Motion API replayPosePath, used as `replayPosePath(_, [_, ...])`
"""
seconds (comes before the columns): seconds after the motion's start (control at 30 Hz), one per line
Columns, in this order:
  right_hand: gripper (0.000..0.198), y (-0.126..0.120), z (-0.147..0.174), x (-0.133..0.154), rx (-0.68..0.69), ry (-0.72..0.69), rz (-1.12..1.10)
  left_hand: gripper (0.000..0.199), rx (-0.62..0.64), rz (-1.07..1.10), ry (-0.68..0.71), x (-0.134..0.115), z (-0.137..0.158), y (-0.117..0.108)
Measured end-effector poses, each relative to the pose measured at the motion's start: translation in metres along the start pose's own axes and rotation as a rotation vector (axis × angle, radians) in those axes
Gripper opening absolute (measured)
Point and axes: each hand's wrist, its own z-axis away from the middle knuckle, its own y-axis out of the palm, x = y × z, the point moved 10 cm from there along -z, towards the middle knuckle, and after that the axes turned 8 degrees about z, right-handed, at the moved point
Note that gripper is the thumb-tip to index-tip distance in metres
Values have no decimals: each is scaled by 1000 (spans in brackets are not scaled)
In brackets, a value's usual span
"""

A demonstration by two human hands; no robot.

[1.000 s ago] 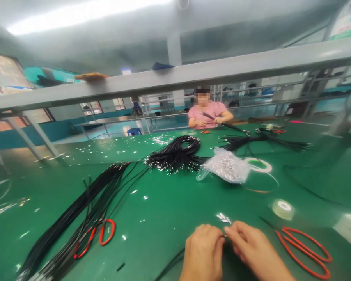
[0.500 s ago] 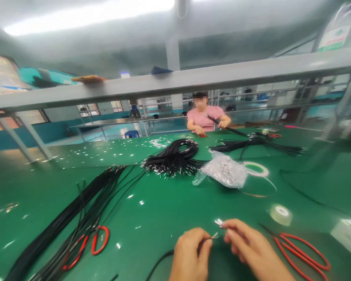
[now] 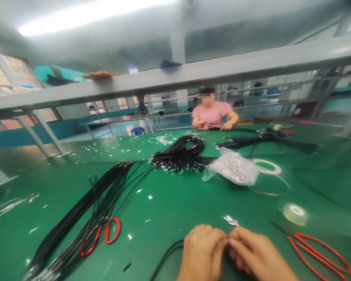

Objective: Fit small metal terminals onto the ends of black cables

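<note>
My left hand (image 3: 203, 251) is closed around a black cable (image 3: 167, 253), which trails out from its left side toward the bottom edge. My right hand (image 3: 251, 249) meets it fingertip to fingertip, thumb and forefinger pinched together. Whatever sits in that pinch is hidden, as is the cable's end. Just beyond the right fingers lie several small silver metal pieces (image 3: 230, 221) on the green tabletop (image 3: 175, 207). Red-handled scissors (image 3: 318, 249) rest to the right of my right hand.
A second pair of red-handled scissors (image 3: 112, 230) lies on a black cable bundle (image 3: 78, 214) at left. Further back are a coiled cable bundle (image 3: 181, 154), a plastic bag of small metal parts (image 3: 236, 167) and a tape roll (image 3: 295, 214). A co-worker (image 3: 213, 113) sits opposite, below a shelf beam.
My right hand has moved from the silver pieces to my left fingertips, so the hands now meet. The bared wire end seen before is covered. The co-worker's hands have lowered the cable.
</note>
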Motion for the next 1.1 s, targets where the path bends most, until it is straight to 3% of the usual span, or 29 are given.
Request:
replayPosePath(0.13, [48,10,0,-9,69,117,-199,26,34,-114,63,-5,2,8])
replayPosePath(0.33, [50,6,3,-12,28,172,-271,21,7,184,46,-4,5,7])
replayPosePath(0.47, [44,-12,4,-13,-98,177,-277,20,-78,316,-70,6,1,-6])
replayPosePath(0.6, [35,-21,2,-2,-167,30,-236,22,-113,347,-138,17,0,-7])
replayPosePath(0.8, [15,-14,5,19,-181,-179,65,23,-80,441,-228,30,1,3])
replayPosePath(0.9, [17,-16,9,30,-237,-245,213,23,-40,487,-256,32,1,7])
replayPosePath(1.0, [23,-14,7,23,-215,-191,185,20,-50,394,-165,24,0,4])
replayPosePath(1.1, [39,-2,0,-2,-98,-23,-99,18,-74,258,3,11,1,1])
